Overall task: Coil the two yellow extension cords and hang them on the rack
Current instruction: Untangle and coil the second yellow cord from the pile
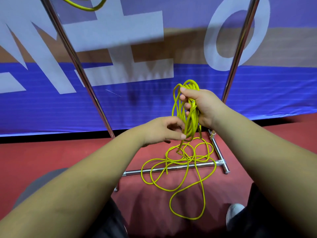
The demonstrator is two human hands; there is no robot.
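Several loops of the yellow cord point(191, 124) hang clamped in your right hand point(204, 107); the slack sprawls on the floor point(68, 160) at six o'clock. Your left hand point(163, 129) seems to pinch one strand. Light, springy stuff: grip every loop together.

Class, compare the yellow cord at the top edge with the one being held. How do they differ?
The top cord hangs high, untouched; the held cord is gripped by the right hand, left hand pinching it. The top cord is off the floor; the held cord trails loose loops there. Both are yellow.
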